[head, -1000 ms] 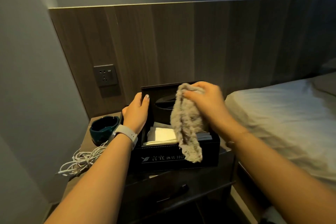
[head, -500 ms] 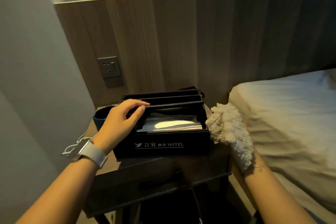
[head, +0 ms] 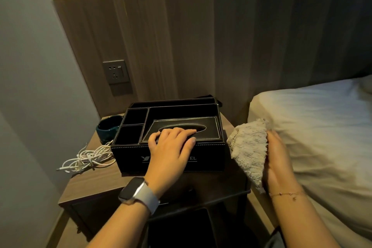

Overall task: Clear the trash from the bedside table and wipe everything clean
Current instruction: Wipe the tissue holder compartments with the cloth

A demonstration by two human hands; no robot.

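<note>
A black leather hotel organizer box point(head: 209, 157) stands on the wooden bedside table point(head: 92, 185). Its tissue lid point(head: 205, 127) lies flat and closed over the front compartment. My left hand point(head: 171, 153), with a watch on the wrist, rests on the lid's front edge with the fingers laid flat. To the right of the box, my right hand point(head: 277, 159) holds a fluffy beige cloth point(head: 249, 149) off the table's right edge, the cloth hanging against the palm.
A tangle of white cable point(head: 88, 159) lies left of the box. A dark green cup point(head: 107, 127) sits behind it near the wall socket point(head: 116, 72). The bed point(head: 322, 127) borders the table on the right. A dark bin point(head: 181, 227) stands below the table front.
The tissue lid has gone from raised to closed flat under my left hand. My right hand drew the cloth out of the box to the right side. The view has tilted down.
</note>
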